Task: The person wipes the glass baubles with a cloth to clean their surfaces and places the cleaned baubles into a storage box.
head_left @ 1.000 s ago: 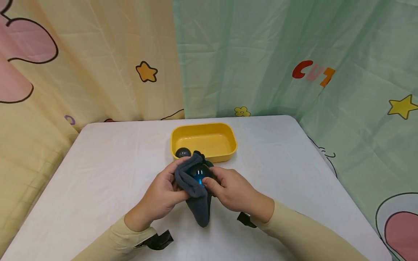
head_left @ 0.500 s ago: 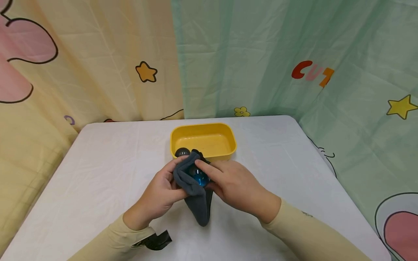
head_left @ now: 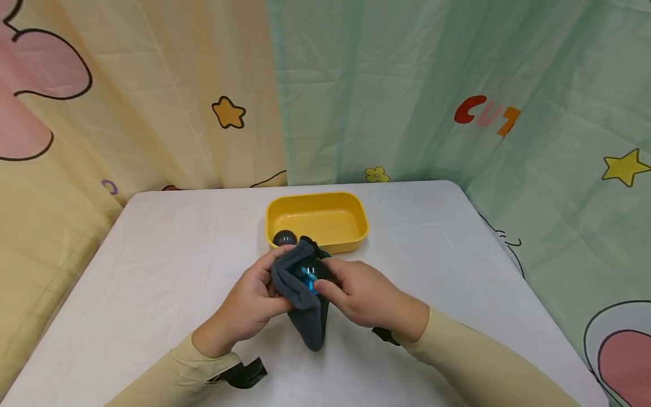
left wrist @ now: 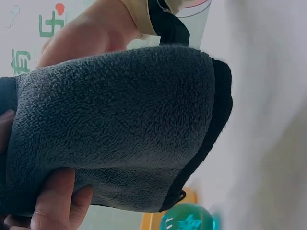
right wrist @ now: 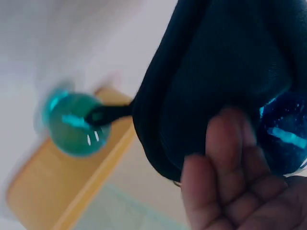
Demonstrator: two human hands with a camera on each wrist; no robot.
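Observation:
In the head view my left hand (head_left: pixel 244 308) grips a folded grey-blue cloth (head_left: pixel 307 328), whose lower end hangs down. Nestled in its fold is a dark, glossy, see-through blue ball (head_left: pixel 311 271) with a light-blue shape inside. My right hand (head_left: pixel 363 293) holds this ball from the right, thumb on its front. In the right wrist view the right hand's fingers (right wrist: pixel 225 143) lie against the cloth's dark side (right wrist: pixel 216 86), beside the ball (right wrist: pixel 288 134). In the left wrist view fuzzy cloth (left wrist: pixel 115 115) covers much of the left hand.
A yellow tray (head_left: pixel 330 226) stands beyond the hands on the white-covered table (head_left: pixel 203 237). Another ball (head_left: pixel 285 237), dark here, shows at its front left; I cannot tell whether inside. The right wrist view shows a teal ball (right wrist: pixel 79 124) by the tray. Curtains surround the table.
The right hand's thumb went up to the cloth's upper edge half a second ago and is now back lower on the ball's front. The left hand keeps its grip, nearly still.

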